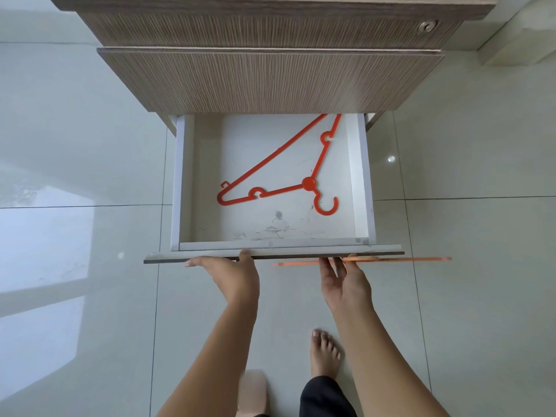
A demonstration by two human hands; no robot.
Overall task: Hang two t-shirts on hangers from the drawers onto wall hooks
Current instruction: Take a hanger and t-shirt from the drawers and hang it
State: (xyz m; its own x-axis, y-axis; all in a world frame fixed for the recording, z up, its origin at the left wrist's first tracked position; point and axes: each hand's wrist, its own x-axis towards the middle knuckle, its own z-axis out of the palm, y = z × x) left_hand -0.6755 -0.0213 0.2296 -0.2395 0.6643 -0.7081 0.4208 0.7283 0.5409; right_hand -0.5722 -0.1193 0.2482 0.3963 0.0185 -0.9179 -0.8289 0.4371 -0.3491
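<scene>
The bottom drawer (272,250) of a wood-grain chest stands pulled out, white inside. One orange plastic hanger (270,161) lies flat in it, hook toward the front right, its far end hidden under the drawer above. My left hand (231,273) grips the drawer's front panel, thumb over the top edge. My right hand (346,281) holds a second orange hanger (406,259) seen edge-on as a thin line just in front of the drawer front. No t-shirt is visible.
Two shut drawers (270,82) sit above the pulled-out one, the top one with a round lock (426,26). Glossy pale floor tiles (90,236) surround the chest. My bare foot (325,353) stands below the right hand. A white block (517,46) sits at the upper right.
</scene>
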